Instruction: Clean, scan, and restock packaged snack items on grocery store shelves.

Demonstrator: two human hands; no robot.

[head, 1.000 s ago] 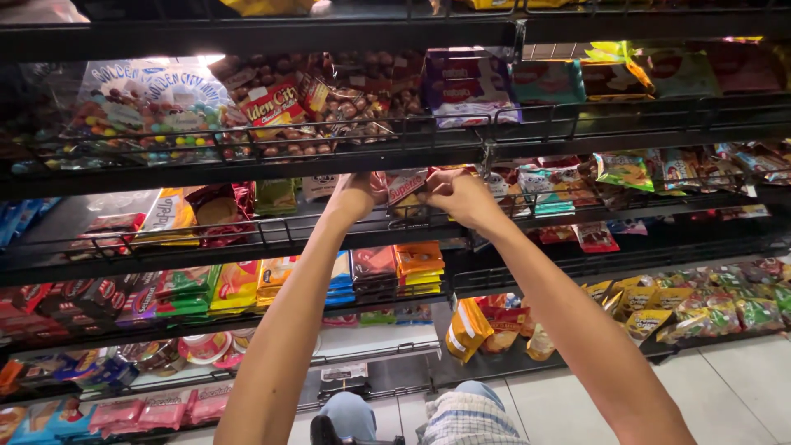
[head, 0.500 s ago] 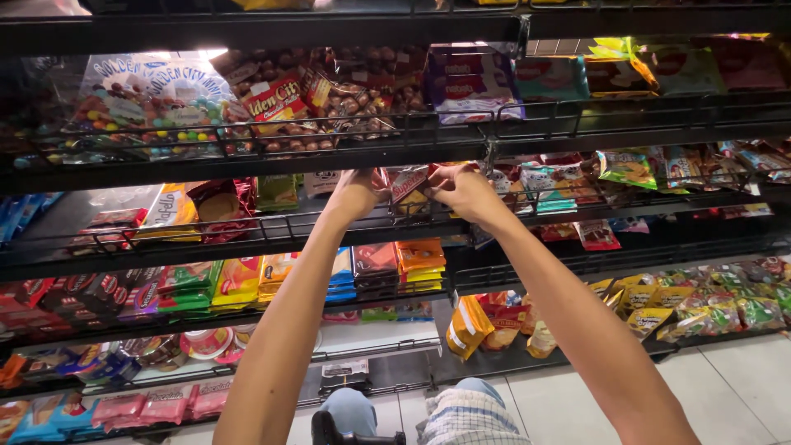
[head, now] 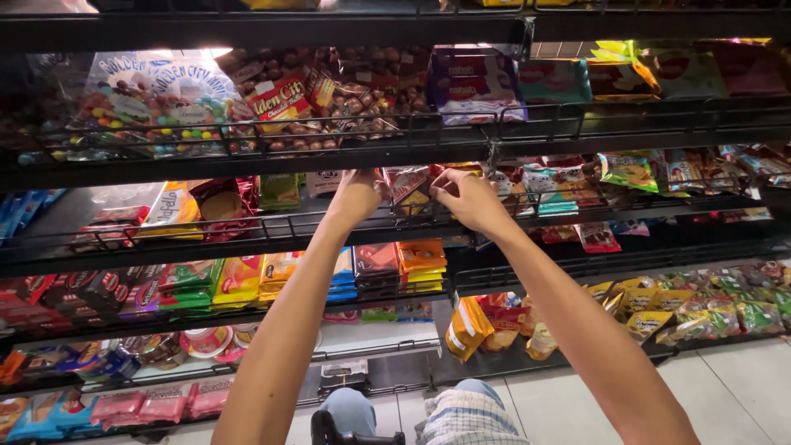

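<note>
Both my arms reach up to the second black wire shelf point(head: 272, 229) of a snack rack. My left hand point(head: 359, 194) and my right hand point(head: 463, 194) hold a red-and-white snack packet point(head: 407, 186) between them, the left on its left edge, the right on its right edge. The packet stands upright just behind the shelf's front rail. More packets sit beside it: green and red ones point(head: 276, 191) to the left, light blue ones point(head: 540, 183) to the right.
Above is a shelf with bags of coloured and chocolate-coated sweets point(head: 156, 103) and purple boxes point(head: 471, 82). Lower shelves hold stacked orange and yellow packs point(head: 420, 262) and yellow bags point(head: 470, 328). White floor tiles point(head: 741, 387) lie at lower right; my knees point(head: 412, 416) show at the bottom.
The packet between my hands has shifted slightly deeper and more upright on the shelf. My right hand's fingers have spread a little along its edge. The arms have barely moved.
</note>
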